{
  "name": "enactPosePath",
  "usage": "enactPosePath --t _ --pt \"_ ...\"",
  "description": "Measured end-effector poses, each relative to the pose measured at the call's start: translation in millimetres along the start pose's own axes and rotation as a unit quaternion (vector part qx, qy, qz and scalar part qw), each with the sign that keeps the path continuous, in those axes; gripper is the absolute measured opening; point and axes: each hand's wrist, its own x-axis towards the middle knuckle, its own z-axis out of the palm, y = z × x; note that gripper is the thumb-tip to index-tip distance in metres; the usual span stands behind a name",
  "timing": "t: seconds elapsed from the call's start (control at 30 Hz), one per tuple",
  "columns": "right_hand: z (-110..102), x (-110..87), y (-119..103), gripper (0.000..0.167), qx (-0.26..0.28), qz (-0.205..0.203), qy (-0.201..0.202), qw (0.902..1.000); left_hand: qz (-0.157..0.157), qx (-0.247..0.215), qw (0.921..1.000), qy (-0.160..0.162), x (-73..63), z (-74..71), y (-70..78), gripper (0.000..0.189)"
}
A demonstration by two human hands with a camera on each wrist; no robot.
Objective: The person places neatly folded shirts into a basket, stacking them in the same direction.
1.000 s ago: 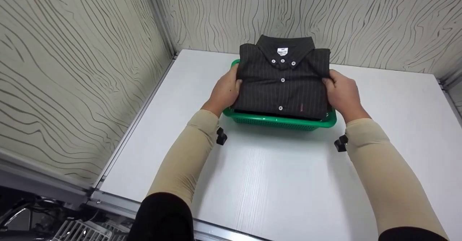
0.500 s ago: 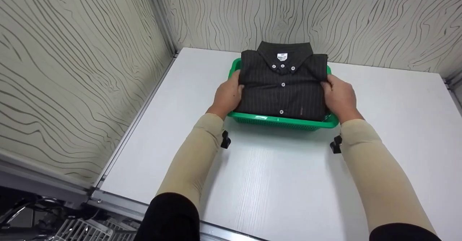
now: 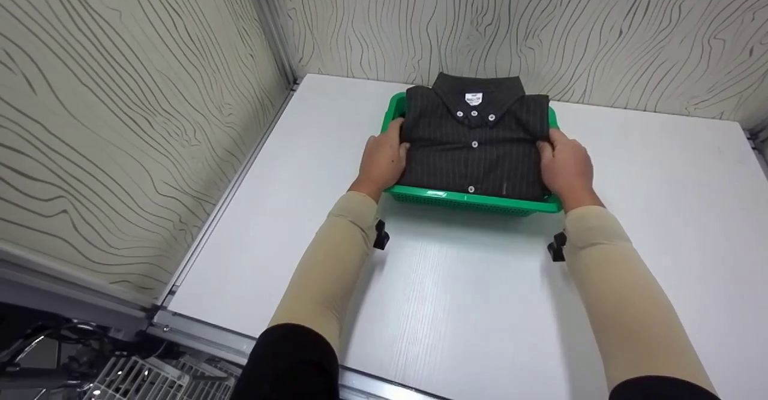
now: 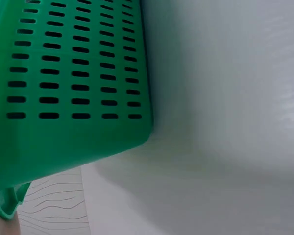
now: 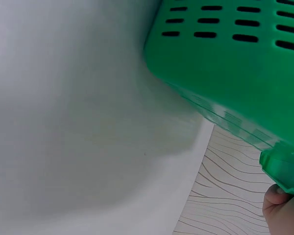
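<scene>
A folded dark striped button-down shirt [image 3: 438, 169] lies collar-up in a green plastic basket [image 3: 480, 201], its collar reaching past the back rim. My left hand [image 3: 381, 159] grips the basket's left end, thumb over the rim against the shirt's edge. My right hand [image 3: 567, 166] holds the right end the same way. In the right wrist view, a fingertip of the right hand [image 5: 281, 210] hooks under the rim of the slotted basket [image 5: 225, 73]. Only a sliver of the left hand [image 4: 5, 226] shows under the basket [image 4: 78, 139] in the left wrist view.
The basket is at the back of a white table [image 3: 420, 304], close to a wood-grain patterned wall [image 3: 480, 22]. Another patterned wall [image 3: 138, 124] closes off the left side. A white wire rack [image 3: 144, 379] and dark cables are below the table's front left edge.
Both hands have come down with the basket and shirt, which look lower and slightly smaller. The collar has dropped against the back wall, and the basket's back rim shows more.
</scene>
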Motion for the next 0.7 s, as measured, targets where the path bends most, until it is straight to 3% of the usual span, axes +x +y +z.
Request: enactPosePath --t 0.37,0.7 --pt "3.4 -1.5 -2.3 0.038 -0.047 0.003 -0.024 0.9986 -0.001 -0.069 0.9969 0.039 -4.8 3.7 -4.8 0.050" --pt "4.8 1.5 -5.9 0.034 -0.096 -0.012 -0.031 0.9948 -0.007 0.003 0.9990 0.044 -3.5 4.6 -1.7 0.053"
